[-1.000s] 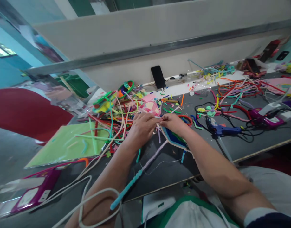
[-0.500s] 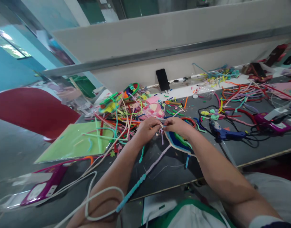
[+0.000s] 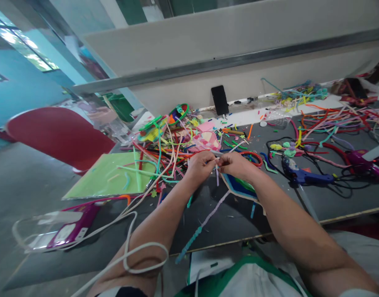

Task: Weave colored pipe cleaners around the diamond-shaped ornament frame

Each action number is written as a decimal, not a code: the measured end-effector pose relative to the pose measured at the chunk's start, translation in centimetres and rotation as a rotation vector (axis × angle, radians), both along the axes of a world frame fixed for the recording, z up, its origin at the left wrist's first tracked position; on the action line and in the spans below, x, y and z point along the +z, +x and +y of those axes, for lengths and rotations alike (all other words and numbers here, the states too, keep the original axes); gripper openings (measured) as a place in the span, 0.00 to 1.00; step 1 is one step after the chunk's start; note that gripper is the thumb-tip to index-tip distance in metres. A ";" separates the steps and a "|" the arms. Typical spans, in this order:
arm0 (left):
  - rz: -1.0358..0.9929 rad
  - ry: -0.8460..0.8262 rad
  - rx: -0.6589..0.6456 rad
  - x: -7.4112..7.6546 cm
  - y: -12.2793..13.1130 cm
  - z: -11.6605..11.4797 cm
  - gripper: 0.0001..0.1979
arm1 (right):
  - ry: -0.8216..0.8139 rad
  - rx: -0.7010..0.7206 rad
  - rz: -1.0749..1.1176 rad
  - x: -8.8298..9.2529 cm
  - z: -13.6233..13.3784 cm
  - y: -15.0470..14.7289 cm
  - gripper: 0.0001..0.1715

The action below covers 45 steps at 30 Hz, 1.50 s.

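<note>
"So, what do we hold?"
"One small pale piece, mostly hidden, pinched in our left hand and right hand, fingertips narrow, over the table."
"Alongside?"
"One blue panel; farther right, one glue gun."

Short, straight lilac strip, seemingly below the fingers.

Your left hand and right hand are over the table, side by side. The frame is partly under your right hand; touching is hard to tell. Behind your hands, the phone is near the wall. Bendy sticks lie piled to their left, the sheet farther left. The glue gun is right.
</note>
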State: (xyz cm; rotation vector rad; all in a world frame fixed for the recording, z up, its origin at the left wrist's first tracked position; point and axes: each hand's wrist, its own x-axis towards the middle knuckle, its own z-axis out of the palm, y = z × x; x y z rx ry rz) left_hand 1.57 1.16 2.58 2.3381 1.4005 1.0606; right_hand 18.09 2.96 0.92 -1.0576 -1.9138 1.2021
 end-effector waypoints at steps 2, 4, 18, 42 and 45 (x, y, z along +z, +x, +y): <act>-0.015 -0.024 0.019 0.0 0.1 0.0 0.12 | -0.032 0.018 0.038 -0.1 0.1 0.0 0.04; -0.033 -0.061 0.031 -0.1 0.2 0.0 0.12 | -0.060 0.039 0.071 -0.1 0.0 0.0 0.05; -0.411 -0.470 -0.133 -0.4 -0.3 0.9 0.14 | -0.227 0.036 0.329 0.8 -0.4 0.4 0.11; -0.367 -0.654 -0.183 0.9 0.7 2.5 0.17 | -0.298 -0.057 0.320 1.4 0.9 3.4 0.23; -0.565 -0.687 -0.123 2.8 0.4 4.4 0.16 | -0.418 -0.120 0.614 3.0 1.1 5.8 0.24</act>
